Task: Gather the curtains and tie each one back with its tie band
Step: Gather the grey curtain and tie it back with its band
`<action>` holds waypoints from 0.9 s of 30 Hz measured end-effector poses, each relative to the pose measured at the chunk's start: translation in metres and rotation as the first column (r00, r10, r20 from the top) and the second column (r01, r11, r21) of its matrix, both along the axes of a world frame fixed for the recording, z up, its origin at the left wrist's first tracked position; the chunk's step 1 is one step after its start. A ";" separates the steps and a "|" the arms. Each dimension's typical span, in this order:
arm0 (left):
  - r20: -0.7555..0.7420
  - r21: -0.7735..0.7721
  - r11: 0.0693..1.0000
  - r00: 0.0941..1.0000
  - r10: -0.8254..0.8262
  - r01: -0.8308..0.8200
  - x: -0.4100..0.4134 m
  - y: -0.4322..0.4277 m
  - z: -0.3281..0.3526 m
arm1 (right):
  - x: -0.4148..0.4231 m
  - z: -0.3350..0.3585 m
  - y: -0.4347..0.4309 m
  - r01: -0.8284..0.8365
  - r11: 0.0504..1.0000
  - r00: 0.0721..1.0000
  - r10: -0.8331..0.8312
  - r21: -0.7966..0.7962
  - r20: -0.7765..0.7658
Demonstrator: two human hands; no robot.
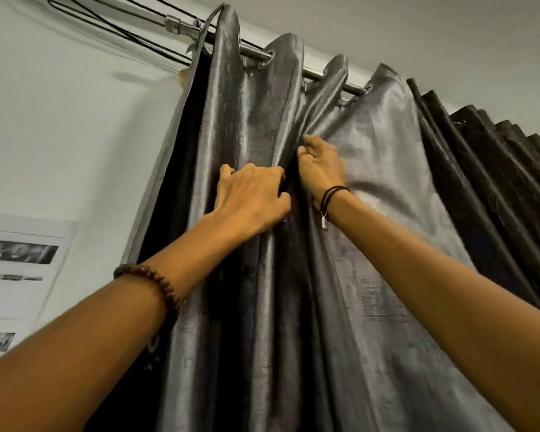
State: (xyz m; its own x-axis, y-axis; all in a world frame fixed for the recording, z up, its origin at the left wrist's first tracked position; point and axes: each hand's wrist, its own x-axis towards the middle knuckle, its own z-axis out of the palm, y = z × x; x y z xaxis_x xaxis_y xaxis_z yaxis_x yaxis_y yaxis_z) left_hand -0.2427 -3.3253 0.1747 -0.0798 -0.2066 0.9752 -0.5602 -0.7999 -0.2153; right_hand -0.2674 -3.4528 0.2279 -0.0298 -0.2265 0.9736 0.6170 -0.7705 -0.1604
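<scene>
Glossy grey fabric curtain: left hand and right hand each grip a fold; best slide pleats together evenly

A plain indoor room; whether home or office is unclear. A shiny grey curtain hangs by eyelets from a metal rod under a white ceiling. Black cables cross the pale wall, which carries printed sheets.
</scene>
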 end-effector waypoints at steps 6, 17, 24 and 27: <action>0.044 -0.046 0.996 0.996 0.074 -0.072 0.004 0.001 0.006 | -0.007 0.002 0.002 0.059 0.983 0.998 -0.056 -0.172 0.017; 0.286 -0.115 0.988 0.949 0.132 -0.103 0.001 0.007 0.001 | -0.002 -0.002 -0.106 0.653 0.738 0.757 -0.630 0.167 -0.174; 0.281 -0.222 0.965 0.939 0.198 -0.138 0.003 0.029 0.011 | -0.012 0.000 -0.125 0.313 0.916 0.949 -0.309 0.251 -0.056; 0.280 -0.263 0.957 0.939 0.200 -0.125 0.001 0.037 0.014 | -0.017 0.003 -0.100 0.191 0.958 0.980 -0.199 0.212 0.015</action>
State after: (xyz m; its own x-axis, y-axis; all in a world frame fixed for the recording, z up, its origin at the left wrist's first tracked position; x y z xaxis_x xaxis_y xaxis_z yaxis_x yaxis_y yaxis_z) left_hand -0.2414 -3.2883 0.1888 -0.3619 -0.0066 0.9322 -0.3571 -0.9227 -0.1452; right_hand -0.2846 -3.5530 0.2305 -0.1278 -0.4102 0.9030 0.4665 -0.8283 -0.3102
